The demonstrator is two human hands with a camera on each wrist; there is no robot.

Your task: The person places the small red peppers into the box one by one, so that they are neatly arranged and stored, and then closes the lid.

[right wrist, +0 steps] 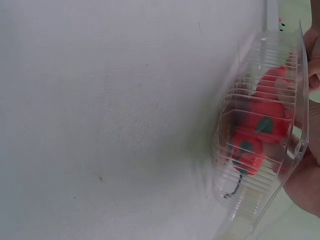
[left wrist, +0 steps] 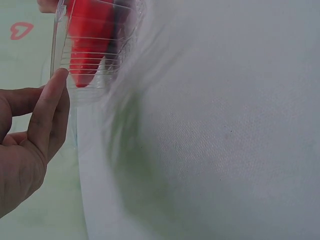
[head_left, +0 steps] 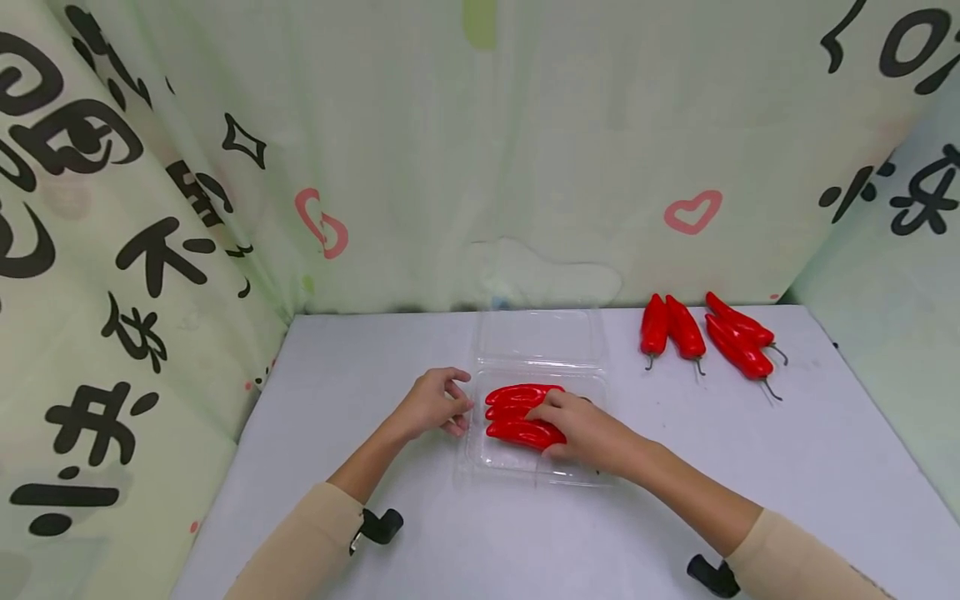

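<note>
In the head view a clear plastic clamshell box lies on the table with its lid folded back. Three red chili peppers lie side by side inside, tips to the left. My right hand reaches into the box from the right, and its thumb and fingers grip the nearest pepper around its stem end. Green caps on the peppers show through the ribbed wall in the right wrist view. At the box's left edge is my left hand, fingers loosely bent; a fingertip meets the rim in the left wrist view.
Several more red chili peppers lie at the back right of the white table. A printed curtain hangs behind it and along both sides. Dark wrist cameras stick out from the sleeves.
</note>
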